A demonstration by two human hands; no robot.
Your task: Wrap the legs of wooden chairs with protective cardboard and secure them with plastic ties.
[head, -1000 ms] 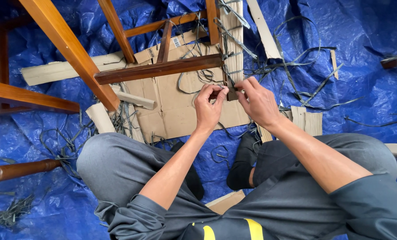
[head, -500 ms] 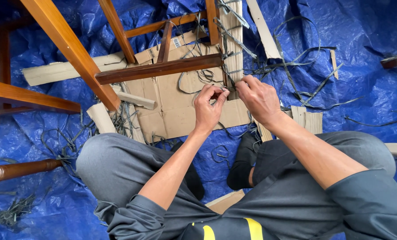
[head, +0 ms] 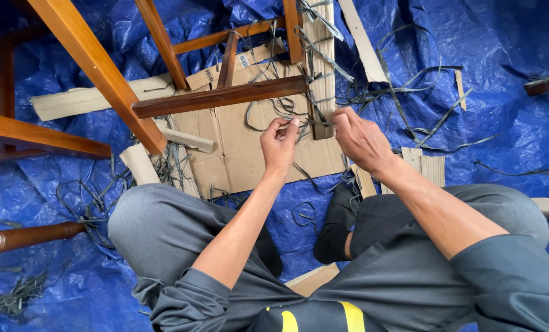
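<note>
A wooden chair frame lies overturned on flattened cardboard. Thin dark grey strips are wound around the end of its dark brown rail and leg. My left hand pinches one of these strips just below the rail, fingers closed on it. My right hand is beside it to the right, fingers curled on the same strip near the short leg stub. Both hands are close together, a few centimetres apart.
A blue tarpaulin covers the floor. Loose grey strip offcuts and cardboard pieces lie scattered. More orange-brown chair legs cross the upper left; a turned wooden leg lies at left. My grey-trousered knees fill the foreground.
My left hand has shifted slightly left and up, drawing the strip away from the leg stub. My right hand has closed tighter and moved a little up.
</note>
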